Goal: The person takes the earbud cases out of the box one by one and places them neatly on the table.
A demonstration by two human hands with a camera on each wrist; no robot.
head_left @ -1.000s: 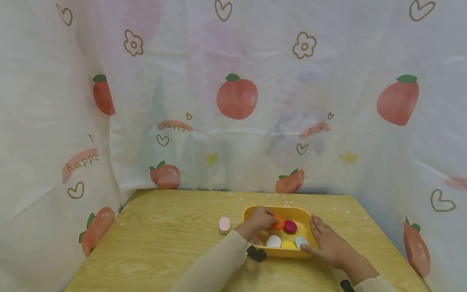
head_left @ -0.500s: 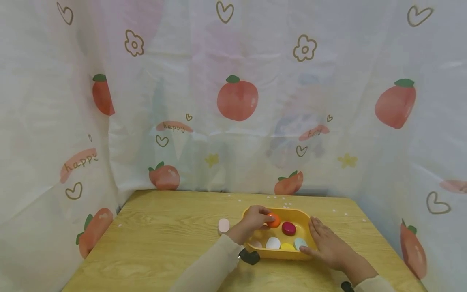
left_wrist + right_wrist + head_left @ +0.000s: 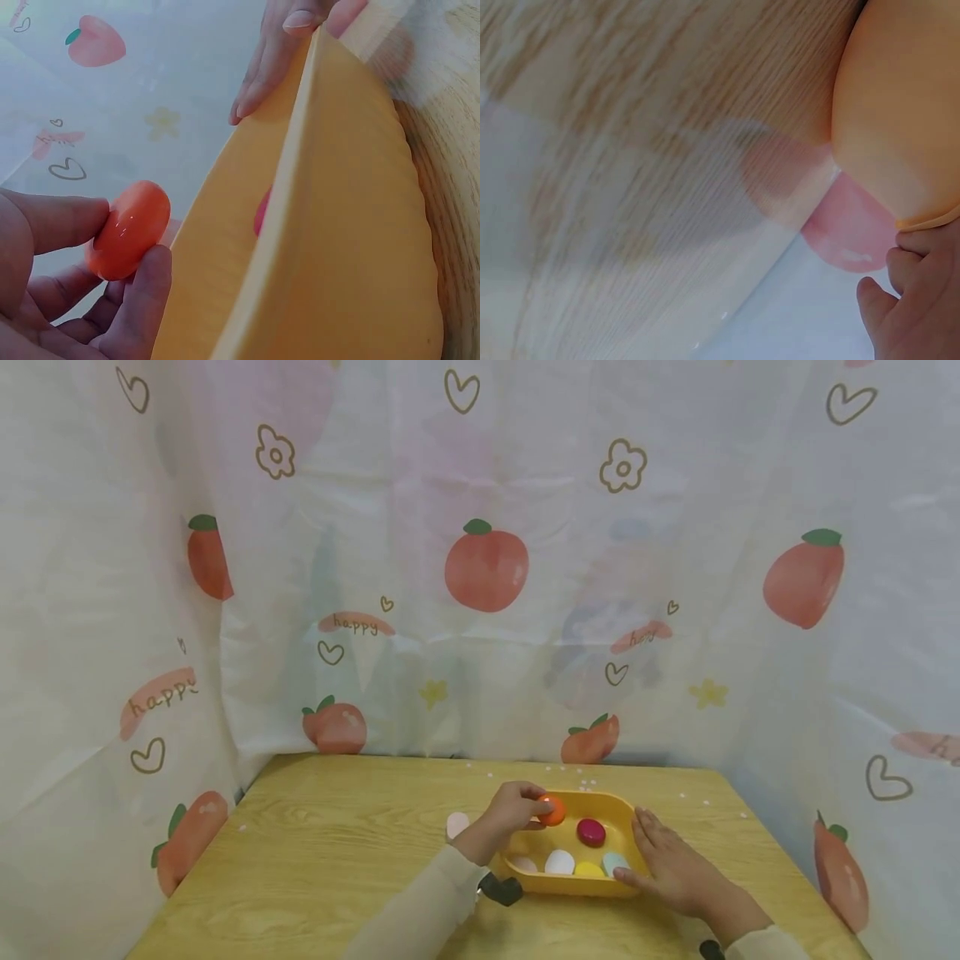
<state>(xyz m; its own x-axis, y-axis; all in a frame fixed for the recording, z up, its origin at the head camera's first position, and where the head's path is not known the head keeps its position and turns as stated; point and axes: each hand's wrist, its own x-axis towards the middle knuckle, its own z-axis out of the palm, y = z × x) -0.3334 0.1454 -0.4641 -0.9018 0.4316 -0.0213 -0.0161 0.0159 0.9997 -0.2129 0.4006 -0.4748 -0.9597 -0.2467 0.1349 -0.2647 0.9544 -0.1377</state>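
Note:
My left hand (image 3: 508, 817) pinches a glossy orange pebble-shaped piece (image 3: 553, 811) between thumb and fingers, over the left part of a yellow plastic tray (image 3: 570, 886). The left wrist view shows that orange piece (image 3: 131, 229) raised beside the tray's wall (image 3: 360, 217). On the tray's right side lies my right hand (image 3: 686, 872), fingers straight along the rim and thumb at the near corner. Inside the tray are a crimson piece (image 3: 591, 832), a white one (image 3: 559, 862), a yellow one (image 3: 588, 869), a pale green one (image 3: 615, 864) and a beige one (image 3: 524, 864).
A pale pink piece (image 3: 457, 824) stands on the wood-grain table (image 3: 337, 827) left of the tray, partly behind my left wrist. Small white specks (image 3: 585, 783) dot the table's far side. A fruit-printed curtain (image 3: 487, 677) encloses the table on the back and sides.
My left hand has lifted the orange piece from beside the crimson one and carried it left, toward the tray's left rim. The right hand has stayed on the tray's right side.

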